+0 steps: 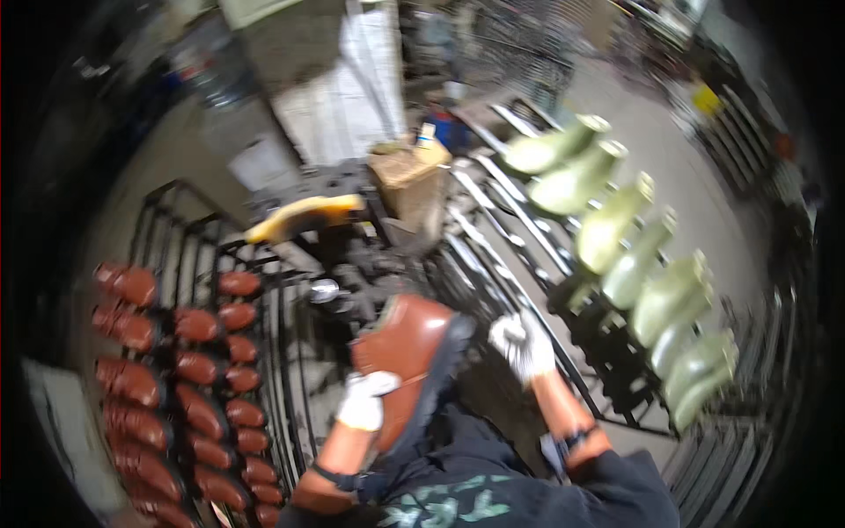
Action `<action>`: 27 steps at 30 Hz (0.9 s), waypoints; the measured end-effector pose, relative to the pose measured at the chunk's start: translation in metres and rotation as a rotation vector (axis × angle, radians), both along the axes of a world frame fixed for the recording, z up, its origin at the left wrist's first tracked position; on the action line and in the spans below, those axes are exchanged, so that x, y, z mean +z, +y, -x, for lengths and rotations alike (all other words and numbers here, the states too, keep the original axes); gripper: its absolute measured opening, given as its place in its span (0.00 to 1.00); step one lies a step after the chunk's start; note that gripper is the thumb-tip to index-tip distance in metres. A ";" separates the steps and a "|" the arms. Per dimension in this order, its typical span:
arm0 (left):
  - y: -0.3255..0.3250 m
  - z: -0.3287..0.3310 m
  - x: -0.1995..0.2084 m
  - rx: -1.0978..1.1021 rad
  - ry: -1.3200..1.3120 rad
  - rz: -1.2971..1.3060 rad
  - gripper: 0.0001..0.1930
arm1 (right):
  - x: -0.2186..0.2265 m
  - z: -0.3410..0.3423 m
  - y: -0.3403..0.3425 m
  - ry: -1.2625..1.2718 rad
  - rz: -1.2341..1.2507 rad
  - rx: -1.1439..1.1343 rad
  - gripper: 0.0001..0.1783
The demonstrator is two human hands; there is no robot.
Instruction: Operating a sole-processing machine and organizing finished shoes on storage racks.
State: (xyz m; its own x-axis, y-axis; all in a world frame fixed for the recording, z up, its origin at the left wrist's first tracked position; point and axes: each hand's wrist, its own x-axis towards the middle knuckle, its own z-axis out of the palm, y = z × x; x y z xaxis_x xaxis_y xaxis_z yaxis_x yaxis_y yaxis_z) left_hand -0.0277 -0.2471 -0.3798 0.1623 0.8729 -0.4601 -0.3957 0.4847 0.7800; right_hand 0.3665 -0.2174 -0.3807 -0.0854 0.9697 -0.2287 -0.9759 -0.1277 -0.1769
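A reddish-brown leather boot point(407, 345) with a thick black sole is tilted on its side in front of my body, sole toward the right. My left hand point(365, 400), in a white glove, is closed on the boot's lower left side, thumb laid across the leather. To the right of the boot and apart from it is my right hand point(523, 344), also white-gloved, with its fingers curled together. Whether anything small is inside those fingers is hidden by blur. Just beyond the boot stands a dark machine point(356, 273) with a shiny round metal part.
On the left, a black metal rack point(280, 352) bears rows of brown shoes point(195, 324). Several pale green shoe lasts point(607, 231) lie along a rack on the right. Behind the machine are a yellow curved part point(308, 211) and a cardboard box point(414, 180).
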 end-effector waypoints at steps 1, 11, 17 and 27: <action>0.016 -0.027 0.028 0.091 -0.053 0.004 0.08 | 0.053 0.045 -0.002 -0.363 0.311 0.154 0.09; -0.016 -0.001 0.080 -0.147 0.754 -0.342 0.13 | 0.245 0.188 0.097 -1.561 -0.365 0.127 0.45; -0.057 0.082 0.009 0.166 -0.209 0.129 0.08 | 0.269 0.233 0.116 -1.997 -0.385 0.233 0.49; 0.081 0.041 0.169 0.260 0.085 -0.379 0.17 | 0.287 0.299 0.110 -2.573 -0.445 0.246 0.59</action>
